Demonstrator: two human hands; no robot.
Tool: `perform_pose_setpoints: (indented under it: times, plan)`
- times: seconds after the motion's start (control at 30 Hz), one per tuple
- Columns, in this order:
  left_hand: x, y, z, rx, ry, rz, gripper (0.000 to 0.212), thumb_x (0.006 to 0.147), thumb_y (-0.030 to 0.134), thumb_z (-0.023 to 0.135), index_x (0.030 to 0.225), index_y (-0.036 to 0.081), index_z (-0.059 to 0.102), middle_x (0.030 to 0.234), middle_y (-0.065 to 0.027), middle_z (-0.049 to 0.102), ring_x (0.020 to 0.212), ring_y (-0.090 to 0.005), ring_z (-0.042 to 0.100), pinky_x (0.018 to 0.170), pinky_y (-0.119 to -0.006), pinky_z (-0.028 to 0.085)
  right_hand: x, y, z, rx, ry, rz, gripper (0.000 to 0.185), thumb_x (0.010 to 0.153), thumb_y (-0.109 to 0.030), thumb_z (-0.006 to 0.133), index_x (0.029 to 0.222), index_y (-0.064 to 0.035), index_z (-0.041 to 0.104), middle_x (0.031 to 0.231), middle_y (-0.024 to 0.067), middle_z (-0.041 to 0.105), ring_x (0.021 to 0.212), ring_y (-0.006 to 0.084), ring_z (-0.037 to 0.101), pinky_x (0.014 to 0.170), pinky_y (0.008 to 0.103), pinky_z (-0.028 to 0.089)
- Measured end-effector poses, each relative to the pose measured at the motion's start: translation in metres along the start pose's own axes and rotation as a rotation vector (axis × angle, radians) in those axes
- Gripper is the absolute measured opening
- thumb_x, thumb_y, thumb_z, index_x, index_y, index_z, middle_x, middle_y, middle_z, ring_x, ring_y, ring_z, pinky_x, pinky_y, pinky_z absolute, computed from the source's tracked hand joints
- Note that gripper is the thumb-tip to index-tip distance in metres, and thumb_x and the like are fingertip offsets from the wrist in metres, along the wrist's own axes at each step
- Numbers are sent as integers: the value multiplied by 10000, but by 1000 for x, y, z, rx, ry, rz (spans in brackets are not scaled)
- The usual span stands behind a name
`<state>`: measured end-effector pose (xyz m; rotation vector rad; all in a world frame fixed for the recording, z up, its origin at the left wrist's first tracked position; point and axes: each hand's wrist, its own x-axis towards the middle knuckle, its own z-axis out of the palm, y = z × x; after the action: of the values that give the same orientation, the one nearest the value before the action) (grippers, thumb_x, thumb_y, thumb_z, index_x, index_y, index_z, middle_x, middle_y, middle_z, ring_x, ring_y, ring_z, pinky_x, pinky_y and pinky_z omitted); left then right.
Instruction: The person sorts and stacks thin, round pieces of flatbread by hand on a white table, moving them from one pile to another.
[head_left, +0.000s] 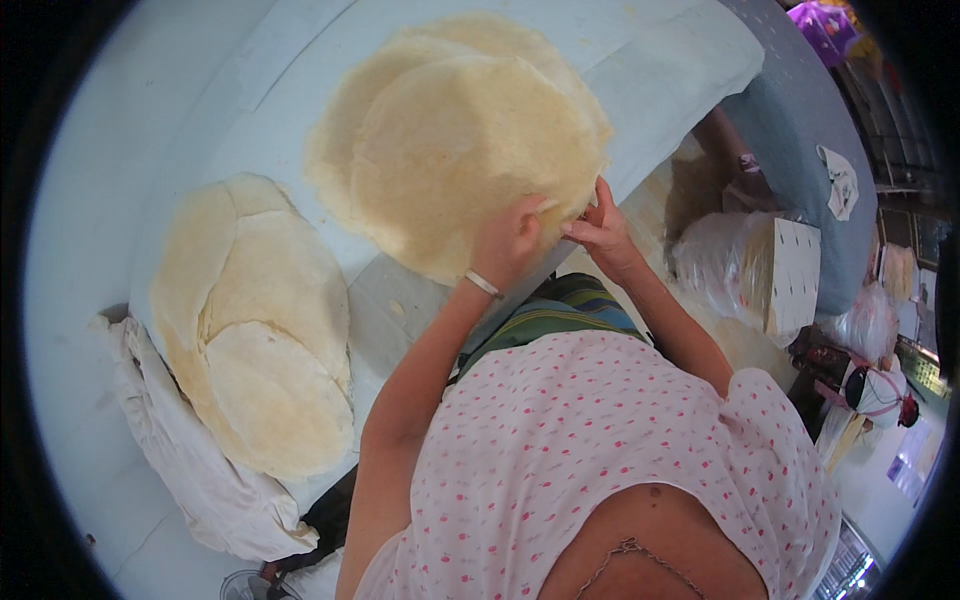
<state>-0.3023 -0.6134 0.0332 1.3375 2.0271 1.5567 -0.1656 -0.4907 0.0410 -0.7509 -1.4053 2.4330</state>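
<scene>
A stack of large, thin, round pale-yellow sheets, like flatbreads (450, 142), lies on the cloth-covered table (292, 142) before me. My left hand (510, 232), with a white bangle on its wrist, rests at the near right part of the stack; its fingers are bent and a little blurred, and what they grip cannot be told. Pinched between the fingers of my right hand (604, 232) is the stack's right edge. A second pile of overlapping pale sheets (277, 300) sits to the left, apart from the first.
A crumpled white cloth (202, 457) lies along the left table edge. At right, beyond the table edge, stands a plastic-wrapped bundle (735, 262). Behind it is a grey-blue covered surface (795, 172) with a small white cloth (840, 184). Another person's arm (724, 139) shows near it.
</scene>
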Motion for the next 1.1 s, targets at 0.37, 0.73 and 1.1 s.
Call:
perform_pose_setpoints:
  times: [0.37,0.73,1.1]
  plan:
    - [27,-16,-2,-43,-272,-273,236,766,243,679,827,15,691,664,-137,634,591,-176,610,570,-303,462,8,10,23,-120,149,-84,713,796,-39,656,1361,-133,233,1267,74,449,1160,194,473,928,355,439]
    - [59,-9,-29,116,1,11,281,771,235,650,656,-17,604,508,-45,506,527,-60,479,492,-319,402,15,32,16,45,373,-136,568,786,-7,628,1291,-51,373,1125,70,546,999,174,558,832,295,475]
    - [144,33,-292,35,445,-201,201,685,163,735,636,14,609,576,-18,530,558,-123,476,534,-317,426,3,30,-17,-22,254,-79,627,798,46,606,1356,-88,356,1196,83,545,1056,210,560,875,337,481]
